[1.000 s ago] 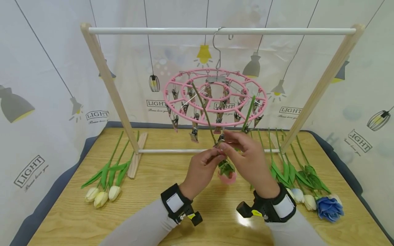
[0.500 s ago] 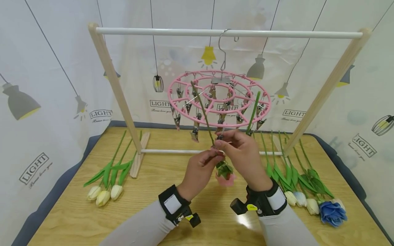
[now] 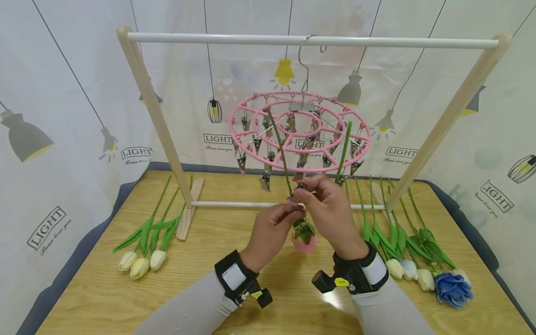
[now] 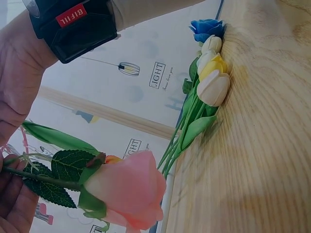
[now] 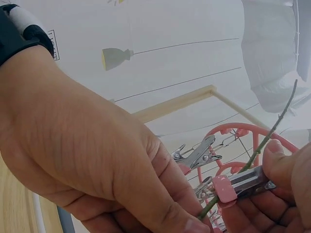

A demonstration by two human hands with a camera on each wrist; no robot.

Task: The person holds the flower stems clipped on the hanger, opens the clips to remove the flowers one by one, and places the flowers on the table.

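Note:
A pink round clip hanger (image 3: 299, 132) hangs by its hook from the white rod (image 3: 310, 41). Below its front edge my left hand (image 3: 293, 211) grips the stem (image 3: 278, 149) of a pink rose (image 3: 304, 242), whose bloom hangs head down. My right hand (image 3: 302, 191) pinches a metal clip (image 5: 243, 182) with a pink tip, right against the stem (image 5: 262, 145). In the left wrist view the rose (image 4: 129, 191) and its leaves fill the lower left. A second green stem (image 3: 343, 153) hangs clipped at the hanger's right.
The wooden rack posts (image 3: 150, 111) stand on a wooden table (image 3: 293, 307). Three white tulips (image 3: 140, 265) lie at the left. Several tulips (image 3: 402, 265) and a blue rose (image 3: 452, 288) lie at the right. A patterned curtain (image 3: 63, 116) closes the back.
Both hands keep their grip and have risen slightly with the rose toward the hanger. The head view has shifted a little.

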